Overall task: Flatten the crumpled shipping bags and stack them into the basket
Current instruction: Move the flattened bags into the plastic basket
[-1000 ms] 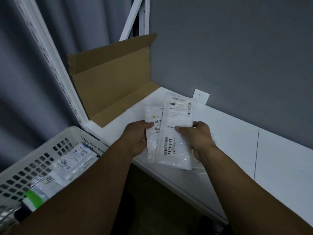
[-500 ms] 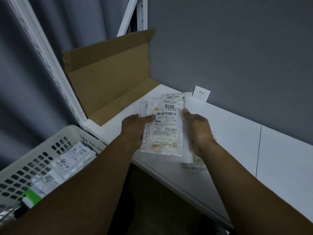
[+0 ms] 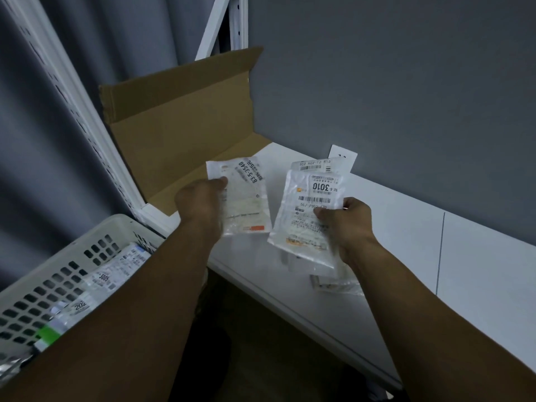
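Observation:
My left hand (image 3: 200, 203) grips one flattened clear shipping bag (image 3: 246, 201) with a printed label, held above the white shelf's left end. My right hand (image 3: 346, 224) holds a small stack of bags (image 3: 309, 219); the front one is labelled 3010, and another bag's top edge shows behind it. A further crumpled clear bag (image 3: 333, 284) lies on the shelf under my right hand. The white perforated basket (image 3: 43, 274) sits at the lower left, partly hidden by my left forearm, with several labelled bags (image 3: 116, 271) inside.
A flattened brown cardboard box (image 3: 179, 123) leans against the white rack post (image 3: 87, 117) at the shelf's left end. The white shelf (image 3: 435, 250) runs right along a grey wall with a white socket plate (image 3: 346, 155). Dark floor lies below the shelf's front edge.
My hands have drawn apart: the left took one bag off the stack and moved it left, while the right keeps the remaining bags, with the 3010 bag in front.

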### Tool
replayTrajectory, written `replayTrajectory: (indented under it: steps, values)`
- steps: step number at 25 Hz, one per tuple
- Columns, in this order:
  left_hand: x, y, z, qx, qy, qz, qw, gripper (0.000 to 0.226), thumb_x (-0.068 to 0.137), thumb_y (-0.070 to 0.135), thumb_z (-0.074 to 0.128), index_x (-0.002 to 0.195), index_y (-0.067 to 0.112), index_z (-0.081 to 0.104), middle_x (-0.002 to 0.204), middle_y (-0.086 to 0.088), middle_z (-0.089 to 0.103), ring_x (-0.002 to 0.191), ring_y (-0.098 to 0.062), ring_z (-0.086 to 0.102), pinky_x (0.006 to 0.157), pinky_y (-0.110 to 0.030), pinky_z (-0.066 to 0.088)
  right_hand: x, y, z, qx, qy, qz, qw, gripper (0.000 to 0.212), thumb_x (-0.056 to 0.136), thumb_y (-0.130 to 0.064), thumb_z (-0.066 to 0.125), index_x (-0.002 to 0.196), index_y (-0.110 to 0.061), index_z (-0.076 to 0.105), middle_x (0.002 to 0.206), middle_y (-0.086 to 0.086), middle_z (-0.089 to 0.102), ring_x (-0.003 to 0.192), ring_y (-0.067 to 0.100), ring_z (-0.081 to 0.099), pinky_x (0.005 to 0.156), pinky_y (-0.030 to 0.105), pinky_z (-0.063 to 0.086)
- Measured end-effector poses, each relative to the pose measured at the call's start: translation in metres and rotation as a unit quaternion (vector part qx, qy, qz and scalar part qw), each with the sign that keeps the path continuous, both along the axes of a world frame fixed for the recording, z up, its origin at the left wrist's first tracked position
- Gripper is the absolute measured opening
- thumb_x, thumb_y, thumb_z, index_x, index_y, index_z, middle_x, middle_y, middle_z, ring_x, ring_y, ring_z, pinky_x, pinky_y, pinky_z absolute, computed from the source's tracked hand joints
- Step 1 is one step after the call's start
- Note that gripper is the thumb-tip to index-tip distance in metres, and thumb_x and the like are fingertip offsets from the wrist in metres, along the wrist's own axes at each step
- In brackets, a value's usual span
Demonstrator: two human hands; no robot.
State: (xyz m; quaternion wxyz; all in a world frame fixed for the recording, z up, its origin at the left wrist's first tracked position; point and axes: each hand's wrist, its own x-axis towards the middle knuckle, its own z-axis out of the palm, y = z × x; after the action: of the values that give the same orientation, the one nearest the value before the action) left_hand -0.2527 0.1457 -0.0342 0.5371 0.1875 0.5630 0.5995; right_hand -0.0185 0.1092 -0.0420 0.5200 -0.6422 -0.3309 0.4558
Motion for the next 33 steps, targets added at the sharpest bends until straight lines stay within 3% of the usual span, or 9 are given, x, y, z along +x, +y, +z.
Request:
replayTrajectory:
  steps: [4, 8, 12, 15, 19, 23, 25, 29, 33]
  values:
    - [0.006, -0.003, 0.007, -0.033, -0.01, -0.103, 0.994, 0.036, 0.066, 0.015, 0.077, 0.1, 0.004, 0.074, 0.098, -0.014, 0.076, 0.091, -0.037, 0.072, 0.08, -0.064, 0.055, 0.003, 0.001, 0.002, -0.01, 0.003, 0.013, 1.0, 0.025, 0.078, 0.004, 0.08, 0.099, 0.002, 0.067, 0.094, 0.013, 0.076, 0.078, 0.03, 0.075, 0.067, 0.045, 0.063]
    - [0.019, -0.006, -0.004, -0.016, 0.03, -0.163, 0.986, 0.027, 0.081, 0.018, 0.075, 0.101, 0.001, 0.073, 0.1, -0.018, 0.075, 0.088, -0.031, 0.07, 0.085, -0.05, 0.056, -0.006, -0.005, 0.004, -0.017, 0.054, 0.075, 0.996, 0.029, 0.08, -0.002, 0.081, 0.101, 0.011, 0.066, 0.095, 0.017, 0.077, 0.082, 0.03, 0.076, 0.072, 0.047, 0.063]
    - [0.024, -0.008, -0.018, -0.018, 0.031, -0.194, 0.98, 0.017, 0.09, 0.017, 0.069, 0.103, 0.005, 0.073, 0.095, -0.012, 0.076, 0.078, -0.024, 0.071, 0.074, -0.039, 0.059, -0.017, -0.01, 0.002, -0.013, 0.113, 0.138, 0.984, 0.055, 0.08, -0.011, 0.081, 0.116, 0.022, 0.056, 0.101, 0.021, 0.075, 0.093, 0.036, 0.074, 0.081, 0.057, 0.059]
    - [0.023, -0.007, -0.023, -0.007, 0.004, -0.224, 0.975, 0.021, 0.093, 0.015, 0.065, 0.111, 0.005, 0.072, 0.106, -0.014, 0.074, 0.091, -0.029, 0.071, 0.074, -0.039, 0.058, -0.019, -0.012, 0.005, -0.035, 0.099, 0.189, 0.976, 0.076, 0.076, -0.032, 0.083, 0.123, 0.019, 0.052, 0.106, 0.021, 0.075, 0.1, 0.039, 0.072, 0.087, 0.066, 0.054]
    - [0.024, -0.01, -0.02, 0.015, 0.027, -0.202, 0.979, 0.016, 0.09, 0.005, 0.067, 0.105, 0.006, 0.073, 0.099, -0.011, 0.076, 0.08, -0.021, 0.072, 0.067, -0.032, 0.058, -0.017, -0.007, 0.006, -0.042, 0.074, 0.187, 0.979, 0.047, 0.096, -0.047, 0.06, 0.112, -0.004, 0.069, 0.104, 0.012, 0.076, 0.093, 0.032, 0.073, 0.081, 0.049, 0.061]
    - [0.027, -0.012, -0.017, 0.017, 0.044, -0.234, 0.971, 0.019, 0.09, 0.005, 0.066, 0.108, 0.009, 0.071, 0.097, -0.008, 0.075, 0.074, -0.015, 0.071, 0.064, -0.028, 0.055, -0.018, -0.003, -0.003, -0.024, 0.054, 0.149, 0.987, 0.023, 0.103, -0.027, 0.055, 0.088, -0.009, 0.055, 0.097, 0.017, 0.071, 0.078, 0.03, 0.068, 0.06, 0.038, 0.059]
    - [0.027, -0.012, -0.017, 0.024, 0.045, -0.246, 0.968, 0.023, 0.091, 0.006, 0.066, 0.112, 0.013, 0.069, 0.103, -0.008, 0.074, 0.08, -0.016, 0.07, 0.066, -0.029, 0.056, -0.017, -0.004, -0.006, -0.037, 0.039, 0.15, 0.987, 0.029, 0.102, -0.023, 0.058, 0.076, -0.013, 0.049, 0.095, 0.021, 0.071, 0.072, 0.028, 0.069, 0.054, 0.035, 0.056]
    - [0.027, -0.011, -0.014, 0.056, 0.061, -0.268, 0.96, 0.031, 0.093, 0.005, 0.062, 0.119, 0.019, 0.066, 0.107, -0.005, 0.074, 0.088, -0.016, 0.071, 0.072, -0.03, 0.056, -0.013, -0.008, 0.001, -0.043, 0.028, 0.159, 0.986, 0.03, 0.098, -0.024, 0.064, 0.072, -0.012, 0.056, 0.096, 0.021, 0.075, 0.068, 0.025, 0.072, 0.055, 0.032, 0.058]
    - [0.027, -0.014, -0.011, 0.066, 0.094, -0.299, 0.947, 0.048, 0.094, 0.004, 0.06, 0.134, 0.03, 0.056, 0.118, -0.002, 0.07, 0.093, -0.016, 0.068, 0.064, -0.026, 0.054, -0.014, -0.008, 0.001, -0.027, 0.033, 0.139, 0.989, 0.029, 0.098, -0.032, 0.063, 0.079, -0.01, 0.061, 0.096, 0.016, 0.077, 0.08, 0.031, 0.074, 0.071, 0.043, 0.062]
